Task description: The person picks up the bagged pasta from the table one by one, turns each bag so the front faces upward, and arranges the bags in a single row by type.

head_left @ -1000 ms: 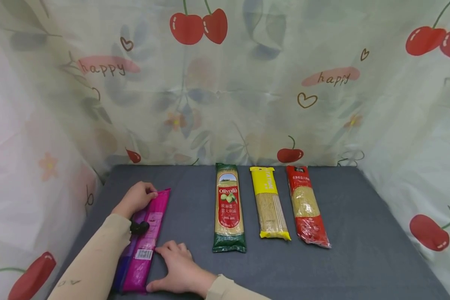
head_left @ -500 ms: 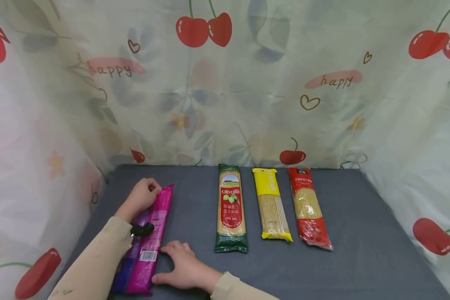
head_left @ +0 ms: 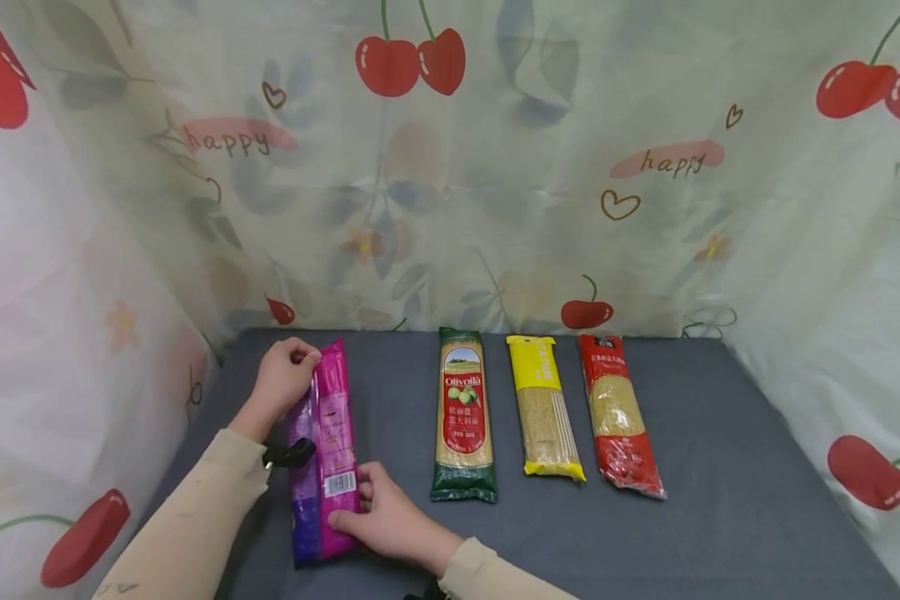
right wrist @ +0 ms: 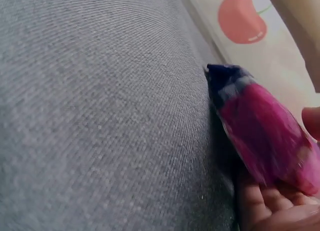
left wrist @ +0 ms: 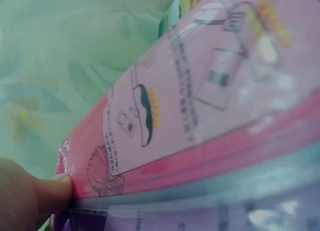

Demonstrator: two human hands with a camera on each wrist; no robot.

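A long pink and purple packet (head_left: 335,446) with a barcode is at the left of the table in the head view. My left hand (head_left: 283,375) pinches its far end; the left wrist view shows the thumb (left wrist: 47,193) against the packet's corner. Near its lower right edge, my right hand (head_left: 396,518) grips the packet, thumb on top. Curled fingers (right wrist: 265,201) show under the pink packet (right wrist: 265,131) in the right wrist view, where that end looks raised off the cloth. The packet's contents are hidden.
Right of the hands lie a green-ended Olivoilà spaghetti packet (head_left: 462,417), a yellow pasta packet (head_left: 546,408) and a red pasta packet (head_left: 621,417), side by side. Grey cloth (head_left: 690,533) covers the table. A cherry-patterned curtain (head_left: 450,217) encloses the back and sides.
The pink and purple packet has shifted right and turned more upright in the head view. My right hand has gone from beside its edge to gripping it; the left hand moved slightly with it.
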